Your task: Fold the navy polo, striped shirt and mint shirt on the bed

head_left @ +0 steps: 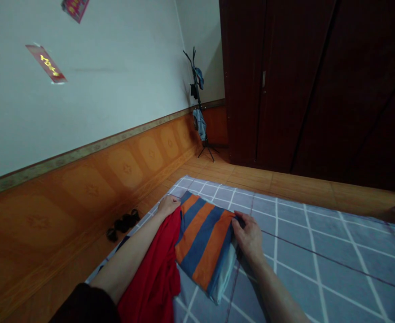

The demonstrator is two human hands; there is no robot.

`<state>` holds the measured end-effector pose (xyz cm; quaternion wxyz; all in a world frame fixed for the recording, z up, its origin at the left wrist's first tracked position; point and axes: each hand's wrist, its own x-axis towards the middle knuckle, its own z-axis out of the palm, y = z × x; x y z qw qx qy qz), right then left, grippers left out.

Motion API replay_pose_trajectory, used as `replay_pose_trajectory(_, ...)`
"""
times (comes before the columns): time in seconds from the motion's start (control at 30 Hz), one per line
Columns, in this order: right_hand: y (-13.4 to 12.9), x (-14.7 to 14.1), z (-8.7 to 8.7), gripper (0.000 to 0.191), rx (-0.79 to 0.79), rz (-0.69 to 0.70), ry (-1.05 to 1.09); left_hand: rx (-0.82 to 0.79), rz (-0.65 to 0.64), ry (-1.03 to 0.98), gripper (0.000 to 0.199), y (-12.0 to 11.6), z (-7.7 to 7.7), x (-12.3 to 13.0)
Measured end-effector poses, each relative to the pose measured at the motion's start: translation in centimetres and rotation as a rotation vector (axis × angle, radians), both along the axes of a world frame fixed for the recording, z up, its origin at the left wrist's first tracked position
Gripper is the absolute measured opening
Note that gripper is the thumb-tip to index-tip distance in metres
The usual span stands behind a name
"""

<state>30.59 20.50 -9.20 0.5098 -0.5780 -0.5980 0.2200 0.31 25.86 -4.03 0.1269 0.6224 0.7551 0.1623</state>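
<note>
A folded cloth with orange and blue stripes lies on the checked bed sheet, with a pale blue cloth showing under its right edge. My right hand pinches the striped cloth's far right corner between thumb and fingers. At the far left corner, my left hand is closed beside the striped cloth, at the top of a red cloth; what its fingers hold is too small to make out. The red cloth runs down from there along the left side of the striped cloth.
Dark shoes stand on the floor left of the bed. Beyond the bed's far edge are a black coat rack with hanging items and a dark wardrobe. An orange-panelled wall runs along the left.
</note>
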Motion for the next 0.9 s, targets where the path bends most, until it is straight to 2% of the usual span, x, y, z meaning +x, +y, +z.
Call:
replay_pose_trajectory(0.1,0.0,-0.1,0.0,0.044,0.007,-0.003,-0.014,-0.005,0.04,0.031,0.032,-0.1,-0.4,-0.2)
replay_pose_trajectory(0.23,-0.1,-0.2,0.0,0.042,0.027,0.009,-0.058,0.105,0.043,0.049,0.022,-0.9,0.0,0.4)
replay_pose_trajectory(0.33,-0.1,-0.2,-0.1,0.041,0.056,0.011,-0.103,0.222,0.01,0.03,0.017,-2.3,0.8,0.9)
replay_pose_trajectory(0.47,-0.2,-0.2,-0.2,0.025,0.111,0.038,-0.13,0.292,-0.075,-0.039,0.014,-4.2,1.7,1.3)
replay_pose_trajectory(0.6,-0.9,-0.2,1.2,0.025,0.184,-0.008,-0.078,0.295,-0.04,-0.132,0.013,-5.0,1.8,1.3)
replay_pose_trajectory(0.67,-1.6,-0.5,2.5,0.023,0.285,-0.011,-0.021,0.286,0.002,-0.187,0.014,-5.1,1.8,1.2)
replay_pose_trajectory(0.73,-2.3,-0.9,3.9,0.018,0.338,0.063,0.114,0.277,0.027,-0.247,0.013,-5.2,1.9,1.3)
replay_pose_trajectory(0.83,-2.6,-1.4,5.3,0.018,0.173,0.167,0.447,0.296,0.049,-0.335,0.019,-5.8,3.0,1.4)
replay_pose_trajectory(0.9,-2.2,-1.3,5.7,0.022,0.055,0.18,0.599,0.354,0.074,-0.384,0.026,-6.5,5.2,1.4)
